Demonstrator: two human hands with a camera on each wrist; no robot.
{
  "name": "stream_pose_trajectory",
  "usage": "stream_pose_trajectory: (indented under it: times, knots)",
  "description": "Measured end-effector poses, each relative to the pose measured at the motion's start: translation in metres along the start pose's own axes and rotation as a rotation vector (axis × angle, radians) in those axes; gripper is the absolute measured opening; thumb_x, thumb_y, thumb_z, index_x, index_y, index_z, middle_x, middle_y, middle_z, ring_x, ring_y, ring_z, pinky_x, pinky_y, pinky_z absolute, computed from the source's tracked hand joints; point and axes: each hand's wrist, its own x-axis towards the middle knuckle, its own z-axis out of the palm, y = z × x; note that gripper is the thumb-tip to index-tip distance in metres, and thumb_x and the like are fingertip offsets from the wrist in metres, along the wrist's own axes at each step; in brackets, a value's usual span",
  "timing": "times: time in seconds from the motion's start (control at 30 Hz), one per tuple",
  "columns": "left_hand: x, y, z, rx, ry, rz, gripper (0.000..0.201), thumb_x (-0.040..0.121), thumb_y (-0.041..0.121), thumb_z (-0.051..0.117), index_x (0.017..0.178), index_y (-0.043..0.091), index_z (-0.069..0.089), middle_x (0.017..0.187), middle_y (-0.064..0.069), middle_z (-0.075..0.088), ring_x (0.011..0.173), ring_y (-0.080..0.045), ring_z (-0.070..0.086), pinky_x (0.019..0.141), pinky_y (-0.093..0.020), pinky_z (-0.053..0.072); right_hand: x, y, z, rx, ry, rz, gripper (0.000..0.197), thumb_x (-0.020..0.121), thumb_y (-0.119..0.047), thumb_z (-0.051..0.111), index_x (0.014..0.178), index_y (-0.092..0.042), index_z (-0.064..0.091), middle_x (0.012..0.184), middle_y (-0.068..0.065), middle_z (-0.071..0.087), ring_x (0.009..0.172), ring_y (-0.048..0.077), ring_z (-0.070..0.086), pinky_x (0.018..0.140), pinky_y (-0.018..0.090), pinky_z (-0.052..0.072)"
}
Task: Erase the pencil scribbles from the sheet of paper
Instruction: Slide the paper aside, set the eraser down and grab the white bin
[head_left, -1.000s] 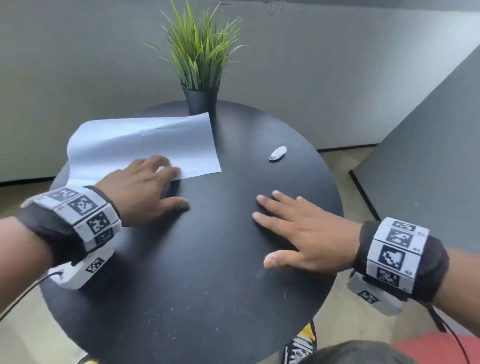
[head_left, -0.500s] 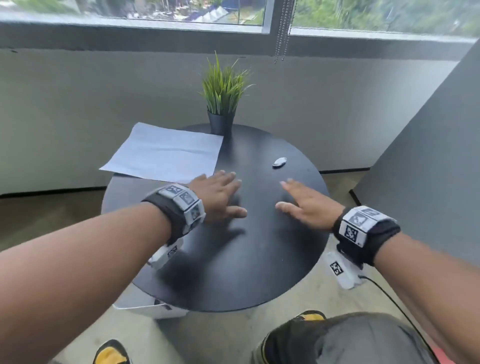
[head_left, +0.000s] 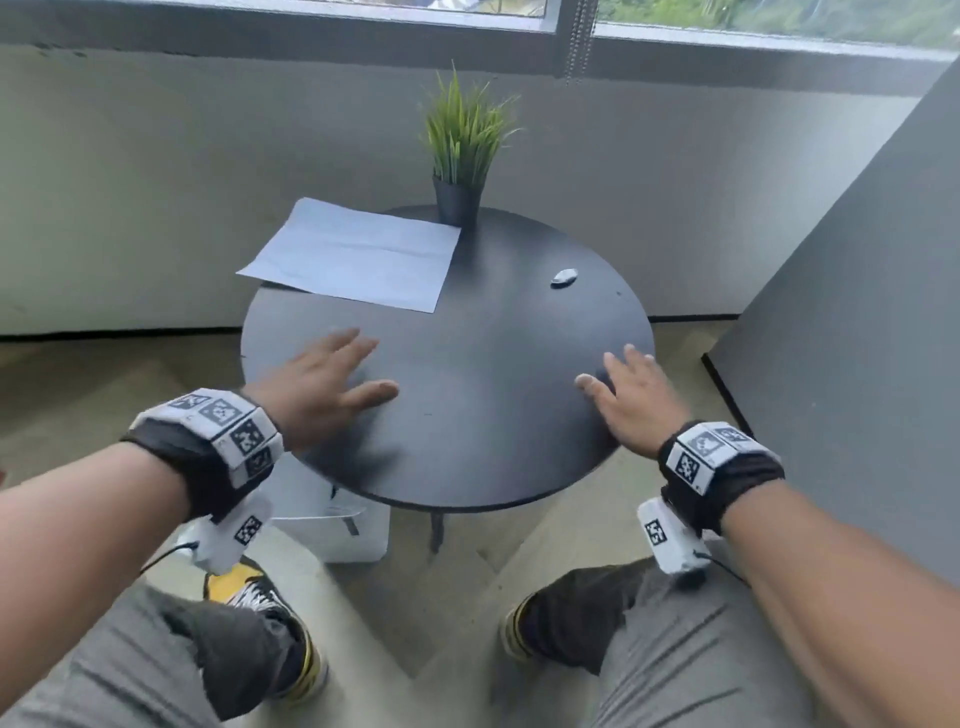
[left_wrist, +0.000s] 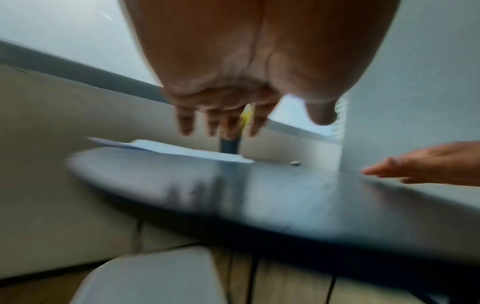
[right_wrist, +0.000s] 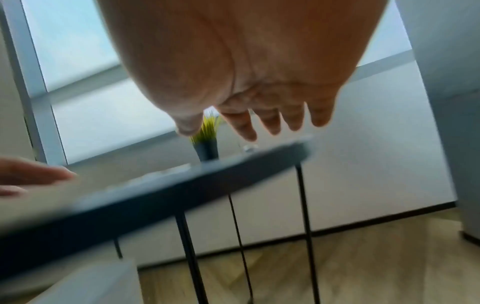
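Left hand (head_left: 317, 384) and right hand (head_left: 636, 400), fingers extended and grasping nothing, over tabletop (head_left: 483, 415); paper (head_left: 358, 254) and eraser (head_left: 564, 277) untouched.

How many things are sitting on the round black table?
3: a white sheet of paper at the far left, hanging over the edge; a green plant in a black pot at the back; a small white oval eraser on the right.

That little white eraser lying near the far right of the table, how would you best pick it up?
The eraser is a small, flattish oval lying flat on the round table, with bare tabletop around it. Probably best: come from above with the right hand, the nearer one, and pinch its two long sides between thumb and forefinger. Both hands are empty now.
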Motion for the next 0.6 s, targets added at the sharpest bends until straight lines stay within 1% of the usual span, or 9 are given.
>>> stream_pose_trajectory:
  times: [0.07,0.17,0.23,0.3,0.33,0.4,0.5,0.53,0.6]
  knots:
    - [-0.016,-0.017,0.016,0.075,-0.032,-0.153,0.126,0.062,0.1,-0.001,0.154,0.019,0.03,0.165,-0.012,0.018,0.152,-0.028,0.013,0.123,-0.044,0.014,-0.009,-0.015,0.027,-0.087,-0.024,0.042,0.086,0.088,-0.077,0.015,0.155,-0.024,0.015,0.165,0.004,0.0,0.15,0.028,-0.004,0.118,0.058,0.005]
    - [-0.04,-0.006,0.047,0.044,-0.034,-0.072,0.132,0.056,0.1,-0.015,0.152,0.022,0.031,0.165,-0.013,0.013,0.152,-0.033,0.009,0.122,-0.051,0.012,-0.053,-0.067,0.058,-0.074,-0.042,-0.041,0.086,0.086,-0.079,0.004,0.156,-0.029,0.001,0.163,-0.001,-0.015,0.148,0.025,-0.019,0.114,0.063,-0.01]
    - [-0.057,0.021,0.056,-0.117,-0.062,0.139,0.126,0.061,0.099,-0.01,0.154,0.027,0.034,0.168,0.0,0.014,0.154,-0.018,0.006,0.124,-0.036,0.007,-0.08,-0.093,0.065,-0.069,-0.075,-0.15,0.086,0.085,-0.078,0.002,0.156,-0.029,0.001,0.164,-0.001,-0.014,0.149,0.023,-0.019,0.116,0.056,-0.012]
    - [-0.064,0.037,0.049,-0.241,-0.055,0.289,0.116,0.067,0.098,0.0,0.153,0.03,0.04,0.165,0.012,0.021,0.151,0.0,0.011,0.12,-0.019,0.007,-0.09,-0.103,0.048,0.167,-0.132,-0.311,0.083,0.087,-0.072,0.011,0.157,-0.028,0.011,0.164,-0.007,0.004,0.15,0.014,-0.001,0.121,0.04,-0.004]
    - [-0.057,0.034,0.043,-0.285,0.019,0.304,0.11,0.072,0.096,0.008,0.151,0.029,0.043,0.164,0.013,0.025,0.149,0.002,0.015,0.12,-0.018,0.009,-0.086,-0.1,0.037,0.324,-0.126,-0.384,0.079,0.089,-0.067,0.02,0.156,-0.027,0.017,0.162,-0.009,0.016,0.149,0.009,0.012,0.12,0.029,0.004]
    - [-0.035,0.012,0.031,-0.291,0.163,0.143,0.092,0.084,0.086,0.026,0.153,0.026,0.04,0.165,0.008,0.022,0.152,-0.006,0.015,0.124,-0.03,0.011,-0.061,-0.077,0.02,0.41,-0.017,-0.392,0.07,0.094,-0.059,0.034,0.155,-0.026,0.025,0.159,-0.011,0.023,0.146,0.006,0.021,0.116,0.02,0.011]
    - [-0.013,-0.03,0.021,-0.012,0.114,-0.235,0.1,0.078,0.085,0.016,0.152,0.02,0.033,0.166,-0.011,0.016,0.153,-0.025,0.01,0.124,-0.048,0.012,-0.031,-0.049,0.024,0.043,0.042,-0.057,0.076,0.093,-0.067,0.025,0.156,-0.023,0.018,0.164,0.001,0.007,0.15,0.023,0.005,0.121,0.046,0.009]
    - [-0.014,-0.033,0.023,0.053,0.074,-0.252,0.106,0.072,0.088,0.008,0.148,0.02,0.036,0.163,-0.015,0.019,0.151,-0.03,0.013,0.121,-0.053,0.016,-0.033,-0.053,0.034,-0.08,0.007,-0.015,0.081,0.09,-0.072,0.018,0.156,-0.024,0.014,0.165,0.003,0.0,0.15,0.027,-0.001,0.119,0.053,0.006]
    - [-0.032,-0.014,0.032,0.04,-0.004,-0.101,0.105,0.07,0.091,-0.003,0.139,0.025,0.042,0.156,-0.014,0.027,0.147,-0.033,0.021,0.119,-0.052,0.019,-0.056,-0.076,0.055,-0.148,-0.093,-0.158,0.087,0.084,-0.077,0.006,0.156,-0.029,0.005,0.164,-0.002,-0.012,0.149,0.023,-0.015,0.118,0.055,-0.005]
